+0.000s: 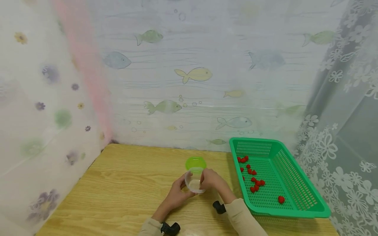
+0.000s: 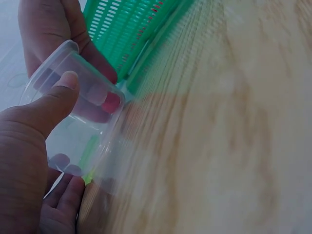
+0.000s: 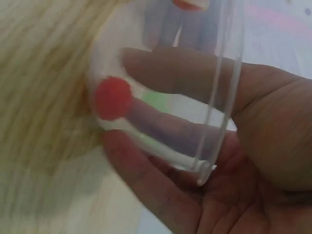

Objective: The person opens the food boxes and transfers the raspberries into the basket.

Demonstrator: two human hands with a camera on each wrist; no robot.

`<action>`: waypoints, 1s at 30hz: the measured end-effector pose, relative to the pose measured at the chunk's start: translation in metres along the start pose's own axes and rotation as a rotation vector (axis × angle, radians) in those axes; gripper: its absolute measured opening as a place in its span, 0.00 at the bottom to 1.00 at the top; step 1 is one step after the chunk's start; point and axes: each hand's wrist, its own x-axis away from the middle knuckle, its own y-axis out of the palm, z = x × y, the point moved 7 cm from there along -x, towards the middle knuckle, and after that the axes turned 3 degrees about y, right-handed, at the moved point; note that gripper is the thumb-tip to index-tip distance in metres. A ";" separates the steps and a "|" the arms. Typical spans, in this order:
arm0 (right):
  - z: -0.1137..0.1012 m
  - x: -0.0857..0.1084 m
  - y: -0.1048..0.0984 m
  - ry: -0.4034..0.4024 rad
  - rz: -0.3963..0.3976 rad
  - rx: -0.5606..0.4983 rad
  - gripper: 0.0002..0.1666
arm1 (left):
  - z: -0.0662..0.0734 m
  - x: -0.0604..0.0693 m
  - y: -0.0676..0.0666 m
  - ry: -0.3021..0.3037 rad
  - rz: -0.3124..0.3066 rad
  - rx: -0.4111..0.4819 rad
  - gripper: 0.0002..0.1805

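My left hand (image 1: 178, 194) grips a clear plastic cup (image 1: 190, 187) around its side, thumb on one side and fingers on the other. In the left wrist view the cup (image 2: 73, 114) appears tilted. My right hand (image 1: 213, 180) reaches over the rim, with some fingers inside the cup and one finger outside along its wall. Near the cup's bottom lies a small red berry-like ball (image 3: 113, 98). One right fingertip is beside or touching this ball, while the thumb is apart from it. A bright green round lid (image 1: 195, 161) lies just behind the cup.
To the right stands a green perforated basket (image 1: 290, 157) with several red balls (image 1: 257, 183) scattered inside, mostly on its left side. The wooden table (image 1: 133, 183) meets a fish-patterned curtain (image 1: 189, 108) at the back. A lacy curtain (image 1: 354, 147) hangs at right.
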 end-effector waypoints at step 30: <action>0.007 -0.003 0.009 -0.021 0.013 -0.081 0.11 | 0.002 -0.001 -0.001 0.036 0.005 0.015 0.44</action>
